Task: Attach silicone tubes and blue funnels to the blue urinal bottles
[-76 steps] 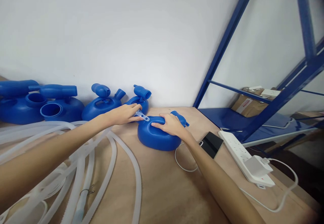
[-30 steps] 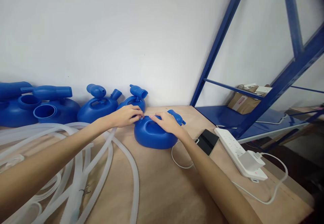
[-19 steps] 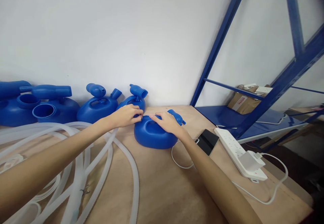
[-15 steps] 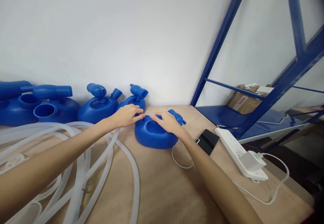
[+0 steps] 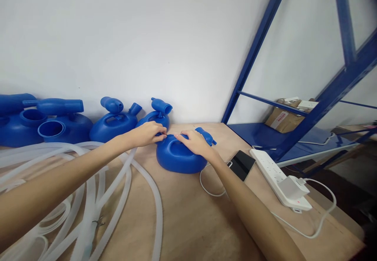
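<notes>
A blue plastic container (image 5: 181, 160) with a handle lies on the brown-covered table. My right hand (image 5: 194, 141) rests over its top, fingers wrapped round the handle part. At the container's back left edge is my left hand (image 5: 149, 134), its thumb and fingertips pinched together; whatever is between them is too small to make out. A small blue spouted piece (image 5: 206, 136) is just behind my right hand. Behind my left hand stands another blue container (image 5: 154, 117) with a blue piece (image 5: 161, 106) on top.
More blue containers (image 5: 113, 126) line the wall at the left. Translucent tubes (image 5: 157, 206) are coiled at the front left. A black phone (image 5: 242, 164), a white power strip (image 5: 269, 170) and cables lie right. Beyond stands a blue rack (image 5: 250, 135) with a cardboard box (image 5: 284, 120).
My left hand has shifted very slightly left, and the tubes under my left forearm have moved a little. My right hand and the container have stayed in place.
</notes>
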### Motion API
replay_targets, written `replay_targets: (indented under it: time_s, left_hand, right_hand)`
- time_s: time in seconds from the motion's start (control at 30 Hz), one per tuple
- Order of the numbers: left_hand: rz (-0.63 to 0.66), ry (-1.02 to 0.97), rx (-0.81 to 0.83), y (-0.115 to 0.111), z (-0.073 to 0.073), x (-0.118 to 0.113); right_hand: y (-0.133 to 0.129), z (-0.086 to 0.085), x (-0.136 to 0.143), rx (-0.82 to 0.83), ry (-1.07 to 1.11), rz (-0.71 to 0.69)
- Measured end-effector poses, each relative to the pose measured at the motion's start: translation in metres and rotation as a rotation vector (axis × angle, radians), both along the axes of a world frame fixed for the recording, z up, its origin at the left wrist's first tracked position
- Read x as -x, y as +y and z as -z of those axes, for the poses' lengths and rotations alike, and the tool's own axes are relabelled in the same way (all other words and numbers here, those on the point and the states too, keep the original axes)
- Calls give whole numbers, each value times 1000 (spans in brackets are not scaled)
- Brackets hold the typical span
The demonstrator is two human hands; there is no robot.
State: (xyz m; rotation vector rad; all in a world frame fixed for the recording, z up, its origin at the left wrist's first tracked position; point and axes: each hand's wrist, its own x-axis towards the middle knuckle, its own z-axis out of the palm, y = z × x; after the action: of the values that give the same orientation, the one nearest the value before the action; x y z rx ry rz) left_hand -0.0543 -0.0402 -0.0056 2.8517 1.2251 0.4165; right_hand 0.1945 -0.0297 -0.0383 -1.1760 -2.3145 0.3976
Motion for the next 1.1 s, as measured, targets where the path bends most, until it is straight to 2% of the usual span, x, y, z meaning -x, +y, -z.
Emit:
replay_targets:
  time_s: [0.13, 0.37, 0.53, 0.67, 0.8, 0.87, 0.93, 1.0, 1.1]
  left_hand:
    - [10, -19, -19, -2, 3, 3]
    - [-48, -136, -41, -14, 8, 3]
    - [-99, -392, 117, -19, 3, 9]
    - [-295, -507, 301, -32, -1, 17]
    - [-559, -725, 698, -66, -8, 30]
    - [-591, -856, 911, -90, -14, 37]
    - [-571, -960, 1061, -116, -22, 43]
    - [-562, -1003, 1102, -143, -28, 48]
    - [-564, -842, 1093, -185, -23, 53]
  right_hand:
    - [0, 0, 0, 10, 2, -19]
    - [1, 0, -1, 17, 19, -43]
    - [2, 1, -1, 42, 13, -16]
    - [2, 1, -1, 64, 27, -10]
    - [6, 0, -5, 147, 119, -12]
    - [10, -3, -10, 171, 243, -8]
    - [14, -8, -16, 203, 404, 38]
    - [17, -15, -24, 253, 570, 122]
    - [21, -31, -42, 318, 810, 213]
